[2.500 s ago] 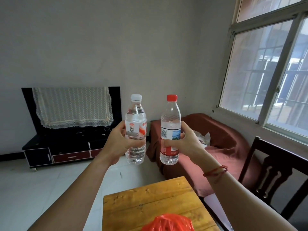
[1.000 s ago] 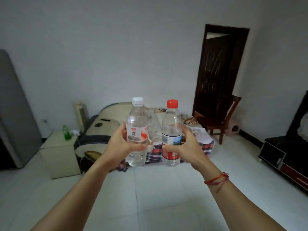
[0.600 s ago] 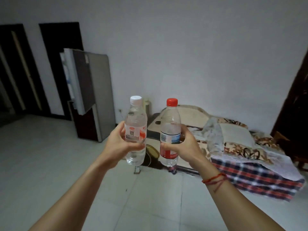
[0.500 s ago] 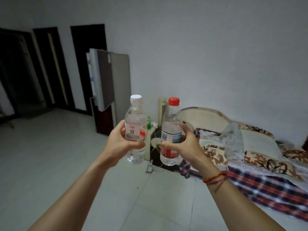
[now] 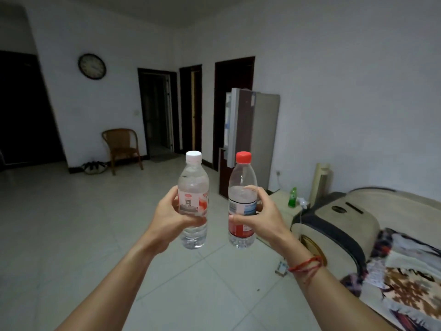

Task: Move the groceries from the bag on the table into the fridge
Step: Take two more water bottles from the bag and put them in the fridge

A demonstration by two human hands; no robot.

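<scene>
- carry step: left hand (image 5: 167,217) grips white-cap bottle (image 5: 193,201), right hand (image 5: 265,218) grips red-cap bottle (image 5: 242,201)
- next: reach fridge (image 5: 253,137) across room, door looks ajar

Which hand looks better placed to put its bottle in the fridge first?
Probably the right hand: its red-capped bottle lines up with the open fridge; the left hand sits further left.

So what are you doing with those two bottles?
A person holds two water bottles out in front. The left hand grips the white-capped bottle, and the right hand grips the red-capped bottle. The fridge stands across the room with its door open, and neither bottle has gone in yet.
</scene>
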